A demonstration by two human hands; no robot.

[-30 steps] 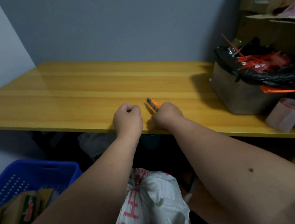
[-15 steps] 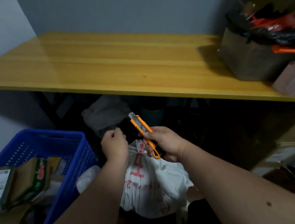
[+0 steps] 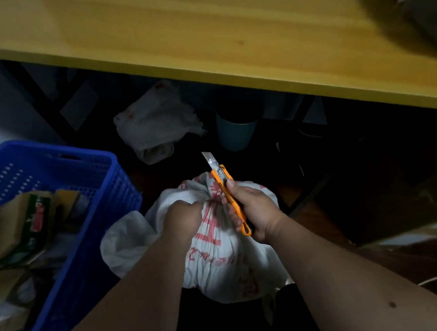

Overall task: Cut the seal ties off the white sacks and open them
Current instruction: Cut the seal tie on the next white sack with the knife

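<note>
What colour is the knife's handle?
Orange, on the knife in the right hand; head view.

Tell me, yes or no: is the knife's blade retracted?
No: a bare metal blade sticks out past the orange utility knife, held in the right hand above the white sack.

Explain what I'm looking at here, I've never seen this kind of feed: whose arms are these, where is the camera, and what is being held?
There is no machine: these are a person's two bare arms, seen from one wide-angle camera worn on their head, looking down at the floor below a yellow table. The left hand grips the gathered neck of a white sack with red printing, which sits low between the arms. The right hand holds an orange utility knife with its blade out, pointing up and away from the sack. The seal tie itself cannot be made out. To the left stands a blue basket holding packages. Under the table lies another crumpled white sack.
</note>
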